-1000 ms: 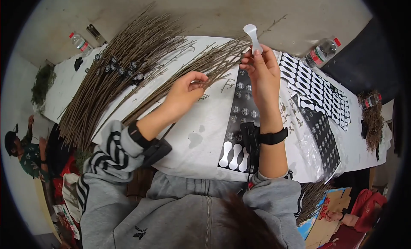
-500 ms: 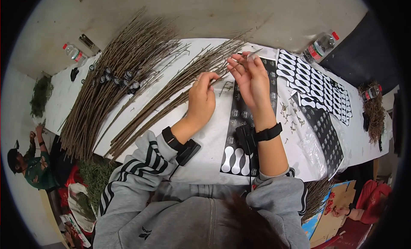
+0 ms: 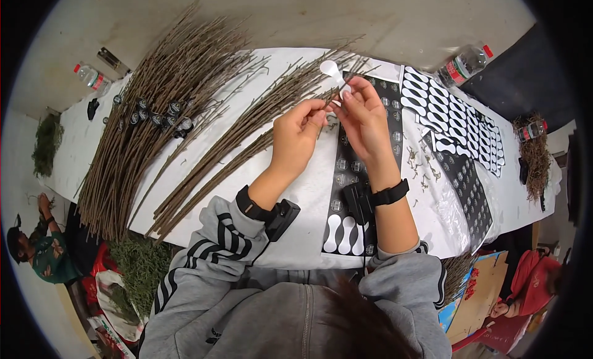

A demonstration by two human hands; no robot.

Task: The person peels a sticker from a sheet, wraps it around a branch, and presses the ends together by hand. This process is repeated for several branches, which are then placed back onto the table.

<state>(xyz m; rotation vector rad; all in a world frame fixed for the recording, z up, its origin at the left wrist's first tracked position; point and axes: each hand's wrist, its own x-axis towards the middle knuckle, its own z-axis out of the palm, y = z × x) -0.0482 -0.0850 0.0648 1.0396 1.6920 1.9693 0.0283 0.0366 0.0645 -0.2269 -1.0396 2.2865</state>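
Observation:
Raised over the table, my right hand (image 3: 369,121) pinches a white dumbbell-shaped sticker (image 3: 330,68), one round end standing up above the fingers. My left hand (image 3: 296,136) is closed just beside it, thumb and forefinger pressed together at the lower part of the sticker. What those left fingers grip is hidden; thin twigs show around the fingertips. Beneath and behind the hands lies a loose row of brown twigs (image 3: 228,136). Under the right forearm lies a black label backing sheet (image 3: 349,167) with a few white stickers left at its near end.
A large twig bundle (image 3: 117,167) with black-and-white tags lies left. Sticker sheets (image 3: 451,112), twig scraps (image 3: 426,167) and clear plastic (image 3: 441,211) lie right. Bottles stand at the back left (image 3: 92,78) and back right (image 3: 463,65). Other people sit at lower left and lower right.
My right hand has lowered slightly and turned, so the sticker now shows upright and white. My left hand has come in to meet it, its fingertips now close to the right ones.

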